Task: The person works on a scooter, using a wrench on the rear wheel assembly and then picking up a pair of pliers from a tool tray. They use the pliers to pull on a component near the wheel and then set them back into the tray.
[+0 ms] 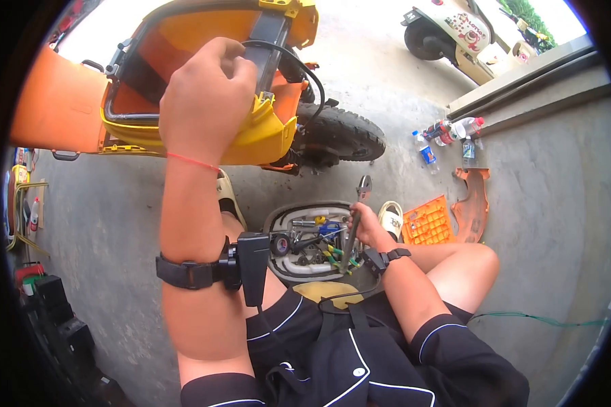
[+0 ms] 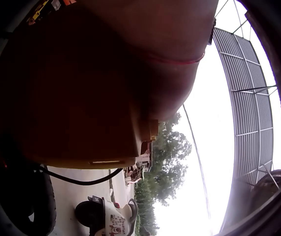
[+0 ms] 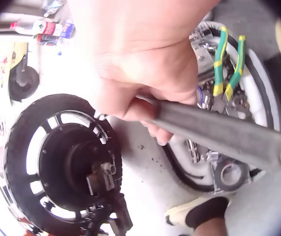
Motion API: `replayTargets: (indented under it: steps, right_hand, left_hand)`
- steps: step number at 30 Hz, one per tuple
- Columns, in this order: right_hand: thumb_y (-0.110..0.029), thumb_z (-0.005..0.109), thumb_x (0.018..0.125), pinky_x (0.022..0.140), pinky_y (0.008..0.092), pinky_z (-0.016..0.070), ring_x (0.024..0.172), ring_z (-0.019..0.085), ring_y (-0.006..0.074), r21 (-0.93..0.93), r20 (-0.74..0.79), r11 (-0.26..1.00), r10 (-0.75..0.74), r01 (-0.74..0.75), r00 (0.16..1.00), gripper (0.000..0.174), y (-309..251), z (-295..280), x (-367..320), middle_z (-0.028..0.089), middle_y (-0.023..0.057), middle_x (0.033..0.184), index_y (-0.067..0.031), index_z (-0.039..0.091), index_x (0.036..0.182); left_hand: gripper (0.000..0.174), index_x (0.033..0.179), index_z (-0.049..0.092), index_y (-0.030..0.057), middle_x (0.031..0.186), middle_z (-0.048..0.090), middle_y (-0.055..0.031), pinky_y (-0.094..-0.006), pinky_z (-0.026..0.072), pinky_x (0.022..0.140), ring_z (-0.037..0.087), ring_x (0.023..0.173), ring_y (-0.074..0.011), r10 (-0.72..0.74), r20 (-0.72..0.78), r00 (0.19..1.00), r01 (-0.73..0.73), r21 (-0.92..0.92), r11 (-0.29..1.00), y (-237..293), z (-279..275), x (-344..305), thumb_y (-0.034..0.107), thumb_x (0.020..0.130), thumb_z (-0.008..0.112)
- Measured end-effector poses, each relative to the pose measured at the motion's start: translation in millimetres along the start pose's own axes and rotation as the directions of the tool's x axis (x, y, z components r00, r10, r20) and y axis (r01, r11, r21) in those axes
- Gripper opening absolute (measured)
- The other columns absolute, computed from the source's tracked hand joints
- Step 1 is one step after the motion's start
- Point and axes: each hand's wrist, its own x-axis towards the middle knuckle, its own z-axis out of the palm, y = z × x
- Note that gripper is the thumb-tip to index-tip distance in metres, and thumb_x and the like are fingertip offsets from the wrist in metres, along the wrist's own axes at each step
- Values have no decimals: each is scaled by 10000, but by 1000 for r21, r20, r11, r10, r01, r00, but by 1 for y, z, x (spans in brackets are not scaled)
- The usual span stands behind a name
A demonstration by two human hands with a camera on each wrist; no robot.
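Gripping the long grey metal wrench-like tool [image 3: 219,132] in the right hand [image 1: 368,225], head up, over the oval white-lined tray [image 1: 305,273] of loose tools: best to hold firm and swing wide of the clutter. With the left hand [image 1: 207,88] bent at the yellow plastic bodywork [image 1: 271,132], near the thin black cable [image 1: 317,76], cannot tell whether pinching anything; avoid snagging or straining the cable.

Grey floor [image 1: 115,224] beneath a tool tray [image 1: 274,218], two orange panels [image 1: 428,222], plastic bottles [image 1: 441,132] and a green cord [image 1: 523,315].
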Motion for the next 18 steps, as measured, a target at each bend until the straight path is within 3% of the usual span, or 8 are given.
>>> replayTargets:
  steps: [1, 2, 3, 5, 6, 8, 12, 18]
  right_hand:
    - [-139, 635, 822, 641, 379, 498, 622, 532, 263, -101, -69, 986, -140, 133, 988, 149, 1, 2, 5, 569, 73, 746, -48, 570, 922]
    - [-139, 635, 822, 641, 379, 498, 622, 532, 263, -105, -69, 985, -143, 136, 987, 149, -2, -1, 7, 569, 73, 746, -48, 570, 922]
    - [-135, 637, 822, 657, 386, 514, 676, 586, 271, -462, -109, 858, -304, 223, 946, 173, -7, -5, 11, 611, 112, 775, -30, 592, 953]
    - [-123, 605, 820, 783, 447, 545, 906, 701, 338, -931, -12, 316, -525, 182, 851, 274, -24, -7, 8, 697, 241, 948, -1, 643, 1063]
    - [-123, 605, 820, 783, 447, 545, 906, 701, 338, -931, -4, 312, -524, 188, 852, 274, -28, -8, 10, 697, 241, 948, -1, 643, 1063]
    - [-146, 557, 822, 891, 500, 507, 1040, 650, 433, -987, 161, -79, -548, 141, 821, 280, -40, -15, 14, 685, 278, 1034, -9, 680, 1033]
    - [-151, 542, 826, 921, 516, 500, 1046, 642, 428, -960, 249, -242, -507, 141, 825, 337, -54, -10, 7, 690, 248, 1051, -89, 692, 1121]
    - [-139, 570, 804, 916, 493, 524, 1057, 650, 398, -951, 308, -179, -491, 251, 815, 433, -65, 14, 5, 700, 181, 1074, -156, 662, 1227]
  left_hand:
    - [359, 1094, 726, 113, 1005, 752, -113, -412, 537, 869, 705, 948, -331, -8, 10, 1000, 8, -5, 1000, 0, 0, -1, 322, 861, 551]
    - [361, 1094, 726, 116, 1006, 753, -111, -412, 538, 870, 706, 950, -329, -16, 22, 1000, 16, -11, 1000, 1, 0, -1, 327, 861, 548]
    - [361, 1094, 726, 116, 1006, 753, -111, -412, 538, 870, 706, 950, -329, -18, 18, 1000, 19, -13, 1000, 1, 0, 0, 327, 861, 548]
    - [348, 1088, 727, 121, 1009, 753, -109, -411, 540, 869, 708, 952, -323, 9, 14, 1000, -9, -27, 1000, -1, 0, -2, 320, 861, 554]
    - [348, 1088, 727, 121, 1009, 753, -109, -411, 540, 869, 708, 952, -323, 7, 9, 1000, -7, -21, 1000, -2, 0, -1, 320, 861, 554]
    - [340, 1086, 728, 120, 1011, 753, -110, -410, 542, 869, 709, 953, -319, 1, -1, 1000, -1, -23, 1000, -1, 3, -1, 311, 860, 561]
    - [333, 1086, 728, 118, 1010, 753, -110, -408, 542, 870, 709, 951, -320, -21, 1, 1000, 21, 4, 1000, 1, 2, -1, 304, 861, 568]
    - [338, 1082, 732, 104, 1005, 753, -115, -406, 542, 864, 709, 942, -324, -20, -11, 1000, 20, 4, 1000, 0, 4, 0, 299, 859, 570]
